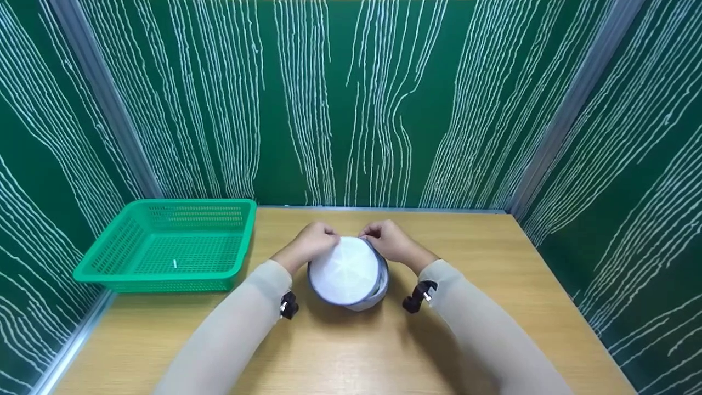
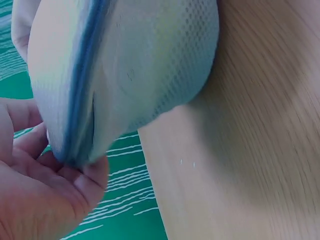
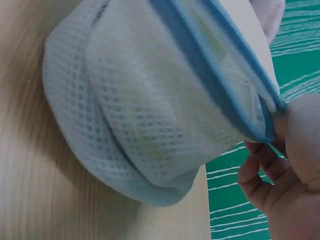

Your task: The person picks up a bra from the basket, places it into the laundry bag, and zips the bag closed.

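Bag (image 1: pixel 344 271), wht mesh, blue-edged, partly open

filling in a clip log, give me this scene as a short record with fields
mesh bag: white-topped, gap open on its right side
left hand: grips the bag's far edge
right hand: pinches blue trim at the far edge
table: wood-grained top
basket: green, on the table's left, small white piece inside
backdrop: green panels with white lines

A green basket (image 1: pixel 164 280) holding a white stick (image 1: pixel 175 264) is sitting at the surface's (image 1: pixel 340 356) ten o'clock; a white-streaked wall (image 1: pixel 340 109) is rising at twelve.
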Tool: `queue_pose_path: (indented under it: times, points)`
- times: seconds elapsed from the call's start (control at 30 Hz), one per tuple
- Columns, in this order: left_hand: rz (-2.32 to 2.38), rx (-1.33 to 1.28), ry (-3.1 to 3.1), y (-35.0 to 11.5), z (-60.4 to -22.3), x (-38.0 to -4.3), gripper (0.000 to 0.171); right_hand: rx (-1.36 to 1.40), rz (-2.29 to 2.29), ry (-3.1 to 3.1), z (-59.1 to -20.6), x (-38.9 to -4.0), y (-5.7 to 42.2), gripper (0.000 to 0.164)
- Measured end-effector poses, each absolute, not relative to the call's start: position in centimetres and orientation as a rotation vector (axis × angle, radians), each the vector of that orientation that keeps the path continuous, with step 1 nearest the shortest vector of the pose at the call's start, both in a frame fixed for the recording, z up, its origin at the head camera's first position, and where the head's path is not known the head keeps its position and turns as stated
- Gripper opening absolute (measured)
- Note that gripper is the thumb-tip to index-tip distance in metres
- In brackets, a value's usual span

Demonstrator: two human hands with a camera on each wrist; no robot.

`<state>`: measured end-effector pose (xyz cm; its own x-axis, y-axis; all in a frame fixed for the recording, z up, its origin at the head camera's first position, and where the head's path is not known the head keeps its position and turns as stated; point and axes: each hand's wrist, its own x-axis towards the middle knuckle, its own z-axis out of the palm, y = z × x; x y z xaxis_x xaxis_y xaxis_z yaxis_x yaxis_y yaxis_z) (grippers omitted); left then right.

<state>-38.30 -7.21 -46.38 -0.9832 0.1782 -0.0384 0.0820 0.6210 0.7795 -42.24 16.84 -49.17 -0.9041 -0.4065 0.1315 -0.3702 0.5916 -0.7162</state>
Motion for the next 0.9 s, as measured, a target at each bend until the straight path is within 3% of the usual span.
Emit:
queue_pose_path:
  times: [0.13,0.47,0.63,0.9]
  points:
    - [1.332,0.248,2.675,-6.9,-46.3,-38.4,0.034,-0.667,-1.249,2.783,-49.0,-42.0,16.3,0.017]
    - [1.248,0.317,2.651,-6.6,-46.4,-38.5,0.031,-0.83,-1.233,2.859,-48.7,-41.4,15.9,0.014]
    - [1.265,0.227,2.678,-6.8,-46.6,-38.7,0.03,-0.94,-1.147,2.956,-48.6,-41.1,16.5,0.012]
    - [1.273,0.042,2.662,-7.8,-46.9,-38.9,0.034,-0.828,-1.142,2.991,-48.9,-41.1,17.9,0.015]
